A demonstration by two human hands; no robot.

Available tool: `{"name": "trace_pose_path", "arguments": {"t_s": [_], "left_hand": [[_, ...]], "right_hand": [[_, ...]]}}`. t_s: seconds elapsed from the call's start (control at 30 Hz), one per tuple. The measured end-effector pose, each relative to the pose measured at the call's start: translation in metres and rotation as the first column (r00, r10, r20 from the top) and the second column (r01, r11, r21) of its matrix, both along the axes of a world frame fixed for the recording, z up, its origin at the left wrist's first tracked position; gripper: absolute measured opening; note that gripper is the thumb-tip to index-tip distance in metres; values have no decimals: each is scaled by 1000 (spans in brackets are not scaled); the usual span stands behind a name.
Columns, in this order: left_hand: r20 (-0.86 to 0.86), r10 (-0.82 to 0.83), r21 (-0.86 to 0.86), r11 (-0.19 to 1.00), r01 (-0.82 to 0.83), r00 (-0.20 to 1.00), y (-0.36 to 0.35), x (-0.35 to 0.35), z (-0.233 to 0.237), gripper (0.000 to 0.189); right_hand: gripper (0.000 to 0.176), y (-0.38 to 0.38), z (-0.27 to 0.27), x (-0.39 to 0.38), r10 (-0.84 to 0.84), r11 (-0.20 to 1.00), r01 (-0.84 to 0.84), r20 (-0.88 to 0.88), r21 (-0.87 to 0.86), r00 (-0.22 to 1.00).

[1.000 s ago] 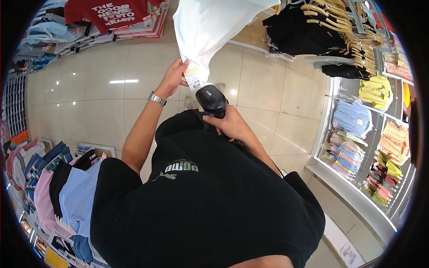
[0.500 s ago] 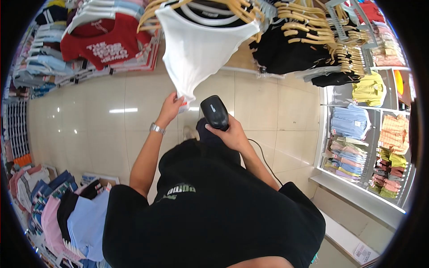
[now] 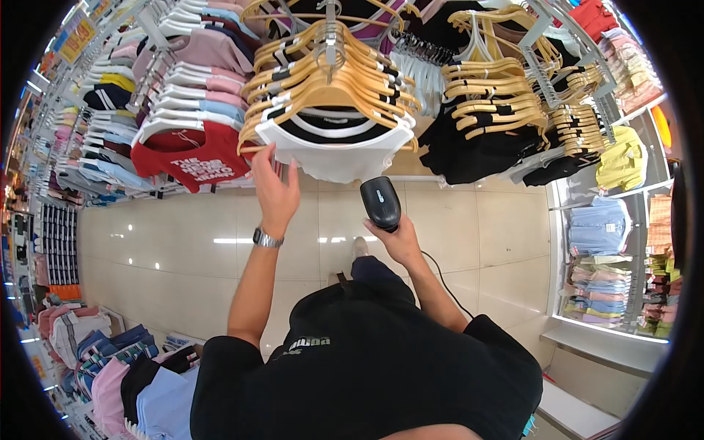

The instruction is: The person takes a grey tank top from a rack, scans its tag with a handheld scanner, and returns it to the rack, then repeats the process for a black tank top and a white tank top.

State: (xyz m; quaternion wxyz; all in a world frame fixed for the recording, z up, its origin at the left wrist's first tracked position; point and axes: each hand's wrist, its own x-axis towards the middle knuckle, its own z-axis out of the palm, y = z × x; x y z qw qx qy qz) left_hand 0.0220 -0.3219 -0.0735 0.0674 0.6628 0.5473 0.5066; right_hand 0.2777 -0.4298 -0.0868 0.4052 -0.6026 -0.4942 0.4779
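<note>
A white top (image 3: 341, 158) hangs at the front of a rail on a wooden hanger (image 3: 323, 97), with several more wooden hangers behind it. My left hand (image 3: 277, 194), with a watch (image 3: 268, 238) on its wrist, is raised at the top's left shoulder. Its fingers are spread, the fingertips right at the strap and the hanger's end. In my right hand (image 3: 400, 240) is a black corded barcode scanner (image 3: 380, 202), held below the top's right side.
Left of the white top hangs a red printed T-shirt (image 3: 198, 158) among white hangers. Black garments (image 3: 469, 150) hang to the right. Shelves with folded and hung shirts (image 3: 600, 226) line the right side. Folded clothes (image 3: 158, 400) lie at lower left, and the tiled floor (image 3: 176, 220) lies between.
My left hand has let go of the white top's lower end and moved up to its shoulder. The top now hangs down. The scanner has shifted right, and the view takes in more of the rack.
</note>
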Motion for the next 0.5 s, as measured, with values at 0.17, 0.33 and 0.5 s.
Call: {"name": "trace_pose_path", "arguments": {"t_s": [0.17, 0.33, 0.5], "left_hand": [[-314, 25, 141, 990, 21, 949, 66, 18, 65, 59], [-418, -43, 79, 993, 83, 908, 107, 14, 63, 63], [-253, -144, 77, 983, 169, 957, 107, 20, 77, 51]], "right_hand": [[28, 27, 12, 14, 23, 995, -18, -51, 96, 998], [31, 40, 25, 32, 2, 994, -1, -8, 109, 1000], [32, 45, 29, 47, -49, 995, 51, -26, 80, 998]]}}
